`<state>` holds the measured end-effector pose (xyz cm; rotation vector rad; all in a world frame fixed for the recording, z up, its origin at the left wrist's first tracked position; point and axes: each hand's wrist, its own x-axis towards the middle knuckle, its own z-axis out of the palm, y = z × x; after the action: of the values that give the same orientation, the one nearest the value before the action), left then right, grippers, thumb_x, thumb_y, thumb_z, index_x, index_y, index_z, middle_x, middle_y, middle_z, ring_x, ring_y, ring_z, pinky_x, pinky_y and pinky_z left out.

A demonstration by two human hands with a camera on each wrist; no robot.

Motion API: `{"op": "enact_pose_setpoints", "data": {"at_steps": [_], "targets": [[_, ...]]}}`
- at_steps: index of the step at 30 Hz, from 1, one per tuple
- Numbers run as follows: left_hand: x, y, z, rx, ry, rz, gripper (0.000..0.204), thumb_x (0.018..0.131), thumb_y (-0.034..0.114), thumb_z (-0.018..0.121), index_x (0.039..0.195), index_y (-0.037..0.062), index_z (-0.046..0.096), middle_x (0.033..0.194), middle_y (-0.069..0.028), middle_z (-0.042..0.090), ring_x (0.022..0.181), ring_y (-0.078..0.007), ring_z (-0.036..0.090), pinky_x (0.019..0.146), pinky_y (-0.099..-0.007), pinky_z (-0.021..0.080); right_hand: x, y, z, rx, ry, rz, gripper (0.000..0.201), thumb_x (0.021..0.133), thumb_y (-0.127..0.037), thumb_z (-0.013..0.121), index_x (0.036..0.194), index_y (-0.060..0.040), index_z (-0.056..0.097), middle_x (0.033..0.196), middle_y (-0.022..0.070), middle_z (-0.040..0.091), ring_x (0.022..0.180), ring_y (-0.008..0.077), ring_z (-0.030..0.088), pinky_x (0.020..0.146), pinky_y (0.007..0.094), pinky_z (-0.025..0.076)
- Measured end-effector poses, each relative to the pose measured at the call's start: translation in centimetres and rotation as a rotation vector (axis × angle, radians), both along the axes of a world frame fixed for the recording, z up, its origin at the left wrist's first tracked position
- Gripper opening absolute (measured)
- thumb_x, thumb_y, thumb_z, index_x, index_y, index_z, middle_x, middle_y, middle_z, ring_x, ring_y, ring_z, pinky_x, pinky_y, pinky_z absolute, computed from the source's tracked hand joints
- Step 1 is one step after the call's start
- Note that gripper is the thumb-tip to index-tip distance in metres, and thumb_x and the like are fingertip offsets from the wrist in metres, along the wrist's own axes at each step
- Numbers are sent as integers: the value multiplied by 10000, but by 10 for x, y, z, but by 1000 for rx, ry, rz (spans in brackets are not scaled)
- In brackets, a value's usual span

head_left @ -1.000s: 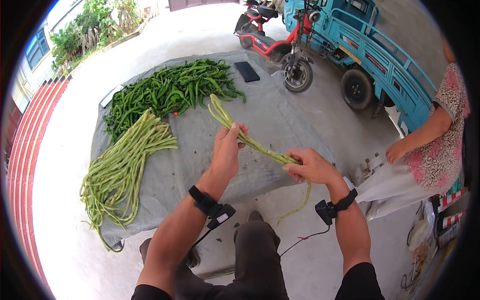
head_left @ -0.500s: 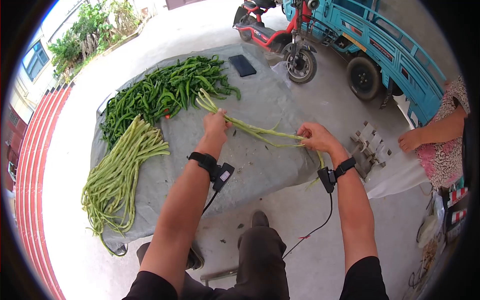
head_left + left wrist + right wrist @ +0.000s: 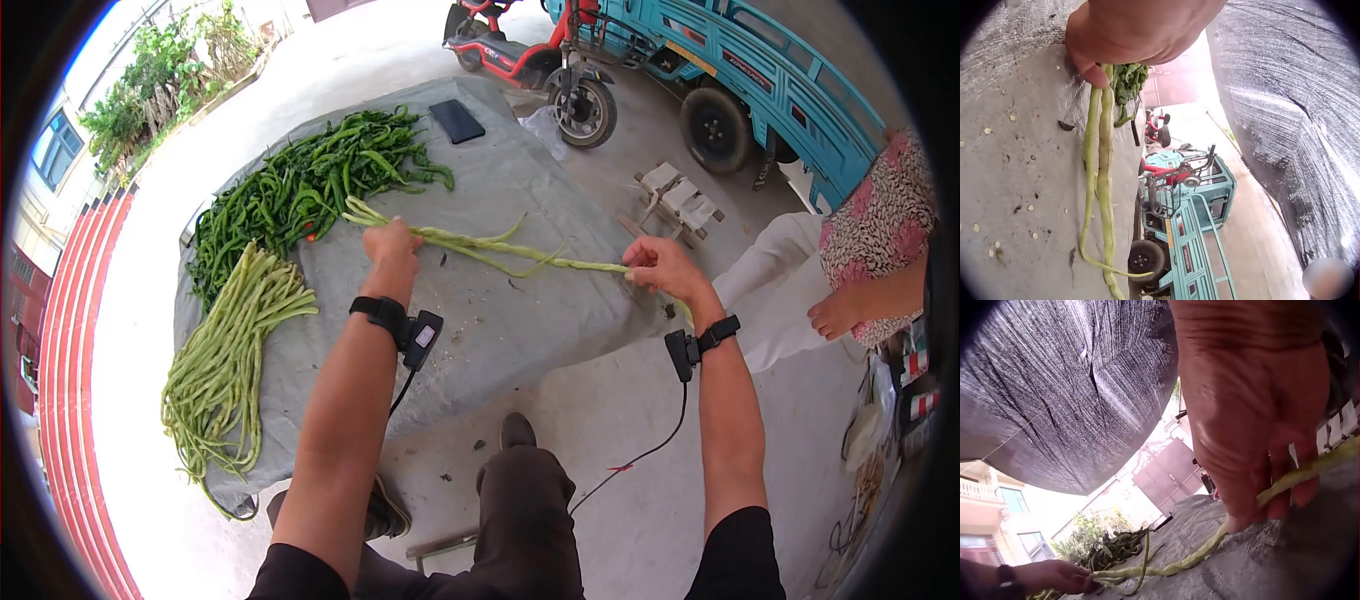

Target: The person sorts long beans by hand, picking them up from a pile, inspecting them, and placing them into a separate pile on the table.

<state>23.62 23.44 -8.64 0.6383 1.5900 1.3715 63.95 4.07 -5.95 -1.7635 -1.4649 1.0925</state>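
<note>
My left hand [image 3: 391, 243] grips a few long pale green beans [image 3: 480, 243] near one end, over the cloth-covered table. Short bean ends stick out on its far side. With thumb and fingers, my right hand [image 3: 664, 268] pinches one bean stretched out toward the right edge. In the left wrist view, beans [image 3: 1105, 156] hang from under the left hand [image 3: 1141, 28]. The right wrist view has the bean [image 3: 1192, 557] running from the right hand [image 3: 1241, 419] to the left. A large pile of long beans [image 3: 235, 350] lies at the table's left side.
Green peppers [image 3: 320, 180] are heaped behind the bean pile, with a black phone [image 3: 457, 121] beside them. Grey cloth [image 3: 450, 370] covers the table. A small folding stool [image 3: 680, 200], a red scooter [image 3: 520, 60], a blue three-wheeled cart [image 3: 770, 80] and another person [image 3: 880, 240] are beyond the right side.
My hands have moved farther apart, the right one outward to the right. The beans between them have spread, and only one now reaches the right hand. The head view has shifted.
</note>
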Motion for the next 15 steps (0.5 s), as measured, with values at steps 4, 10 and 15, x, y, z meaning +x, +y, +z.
{"op": "enact_pose_setpoints", "data": {"at_steps": [4,10,15], "targets": [[-10,9,-6,-12,-99,-1,300,940,69,728,1128,-137,618,1005,-222,726,726,-320,755,610,-425,609,-4,-4,-19,139,-105,112,186,830,-68,771,1003,-35,711,909,25,701,845,146,657,792,311,543],[-4,-1,14,-40,-59,43,234,890,-12,675,1099,-110,638,1029,-234,720,830,-306,757,640,-401,594,-12,-19,-22,265,-180,48,271,780,-54,769,1042,-9,718,970,62,722,916,198,678,870,356,547],[-17,17,6,-89,-235,91,281,932,66,674,1177,-69,652,1035,-208,728,855,-349,753,674,-428,594,-16,-31,-15,256,-199,50,301,785,-97,792,1064,-13,719,1004,76,731,945,205,680,892,364,547]]}}
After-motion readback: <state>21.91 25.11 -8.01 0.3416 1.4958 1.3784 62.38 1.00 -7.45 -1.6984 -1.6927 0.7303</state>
